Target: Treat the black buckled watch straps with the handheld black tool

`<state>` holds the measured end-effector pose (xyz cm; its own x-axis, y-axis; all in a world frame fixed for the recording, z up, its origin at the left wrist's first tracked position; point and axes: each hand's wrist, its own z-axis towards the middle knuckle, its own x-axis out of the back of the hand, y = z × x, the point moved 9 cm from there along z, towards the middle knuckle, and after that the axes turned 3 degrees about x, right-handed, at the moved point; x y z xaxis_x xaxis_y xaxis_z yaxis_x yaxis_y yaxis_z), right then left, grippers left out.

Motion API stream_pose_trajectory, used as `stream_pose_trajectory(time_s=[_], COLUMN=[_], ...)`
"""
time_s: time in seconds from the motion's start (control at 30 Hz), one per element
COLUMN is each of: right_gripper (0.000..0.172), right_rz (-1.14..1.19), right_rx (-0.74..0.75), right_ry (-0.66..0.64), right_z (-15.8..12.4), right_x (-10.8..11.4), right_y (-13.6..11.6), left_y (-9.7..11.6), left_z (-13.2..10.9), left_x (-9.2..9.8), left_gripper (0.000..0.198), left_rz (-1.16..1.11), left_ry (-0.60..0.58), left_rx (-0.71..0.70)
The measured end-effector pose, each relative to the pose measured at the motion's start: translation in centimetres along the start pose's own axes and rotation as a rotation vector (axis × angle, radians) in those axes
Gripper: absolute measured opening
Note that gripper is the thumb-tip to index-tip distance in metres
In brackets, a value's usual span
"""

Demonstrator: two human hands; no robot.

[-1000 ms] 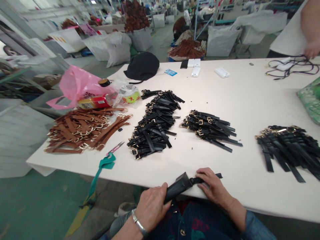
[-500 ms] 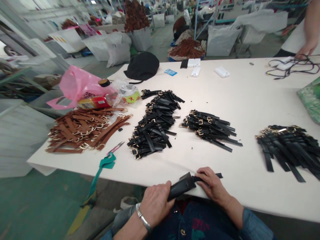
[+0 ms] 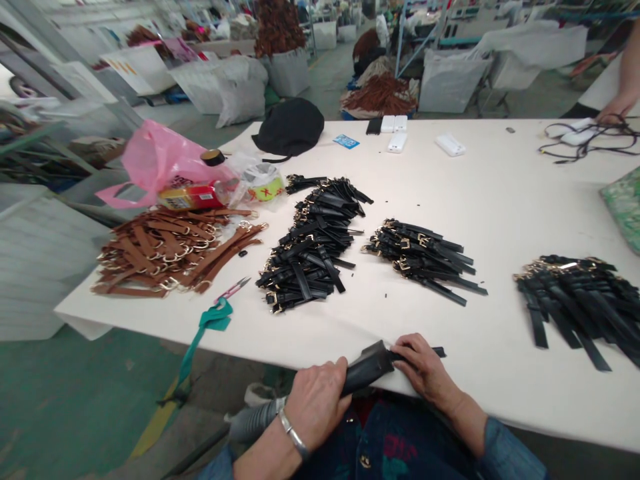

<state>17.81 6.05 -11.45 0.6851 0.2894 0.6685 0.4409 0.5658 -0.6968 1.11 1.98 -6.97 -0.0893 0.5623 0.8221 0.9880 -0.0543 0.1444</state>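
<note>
My left hand (image 3: 320, 403) is wrapped round a hot-air gun (image 3: 367, 369) with a wide black nozzle and a grey ribbed rear part. Its mouth points right, toward my right hand (image 3: 425, 370). Pinched in the fingers of that hand is a black strap (image 3: 439, 351); one end sticks out to the right and the other lies at the nozzle's mouth. Beyond my hands lie a long pile of black buckle straps (image 3: 310, 250), a smaller pile of black straps (image 3: 425, 260) and, on the right, another black strap pile (image 3: 580, 300).
Brown buckle straps (image 3: 160, 250) lie at the left beside a pink bag (image 3: 160, 160). Thread snips (image 3: 234, 289) with a green ribbon (image 3: 215, 317) rest near the front edge. A black cap (image 3: 290, 127) and white devices (image 3: 397, 142) lie farther back. A co-worker's hand (image 3: 620, 110) touches cables at far right.
The strap has shifted slightly at the nozzle's mouth, and my left hand has moved a little to the right. The view has tilted slightly. Both hands keep their grip.
</note>
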Motion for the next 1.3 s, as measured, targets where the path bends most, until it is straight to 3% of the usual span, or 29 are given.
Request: stream_pose_trajectory(time_s=[0.13,0.33,0.43,0.67,0.83,1.0,1.2,1.3], right_gripper=[0.021,0.029,0.031,0.028,0.028,0.028,0.034,0.038], right_rz=[0.009,-0.001,0.003,0.022,0.019,0.036,0.107,0.104], right_rx=[-0.037,0.007,-0.002,-0.013,-0.02,-0.032,-0.031,-0.016], right_ry=[0.008,0.052,0.061,0.087,0.087,0.097,0.1,0.102], right_z=[-0.1,-0.3,-0.3,-0.5,-0.5,-0.4,-0.5,-0.7], right_x=[0.0,0.3,0.3,0.1,0.2,0.6,0.7,0.7], right_y=[0.4,0.3,0.6,1.1,1.0,0.7,0.8,0.9], left_y=[0.4,-3.1,-3.5,-0.3,0.0,-1.1,2.5,3.1], left_z=[1.3,0.5,-0.5,0.6,2.3,1.2,0.7,1.0], left_x=[0.6,1.6,1.4,-0.2,1.1,2.5,2.5,2.1], left_gripper=[0.026,0.027,0.029,0.03,0.026,0.025,0.024,0.022], left_rz=[-0.026,0.033,0.023,0.002,-0.001,0.056,0.063,0.099], left_ry=[0.04,0.024,0.005,0.033,0.055,0.009,0.027,0.015], left_rx=[0.008,0.08,0.066,-0.01,0.043,0.087,-0.043,-0.072])
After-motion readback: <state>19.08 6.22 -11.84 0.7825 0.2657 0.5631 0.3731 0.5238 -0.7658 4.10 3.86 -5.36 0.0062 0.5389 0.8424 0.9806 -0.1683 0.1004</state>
